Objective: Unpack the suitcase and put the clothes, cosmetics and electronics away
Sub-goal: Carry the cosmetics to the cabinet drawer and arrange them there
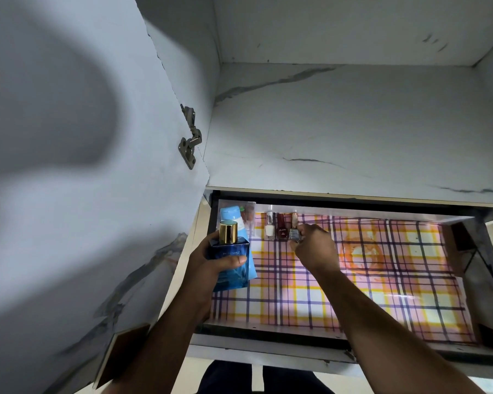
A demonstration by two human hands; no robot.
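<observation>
Lining bottles along the drawer back, right hand pinches a nail polish; left hand grips perfume and tube, waiting.

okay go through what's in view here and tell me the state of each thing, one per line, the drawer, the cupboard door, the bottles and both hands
Drawer: pulled open, lined with plaid paper.
Cupboard door: swung open.
Perfume bottle: capped, held over the drawer.
Light blue tube: capped, behind the perfume bottle.
White nail polish: upright, capped.
Dark red nail polish: upright, capped.
Grey nail polish: upright, pinched.
Left hand: grips the perfume bottle.
Right hand: pinches the grey nail polish.
</observation>
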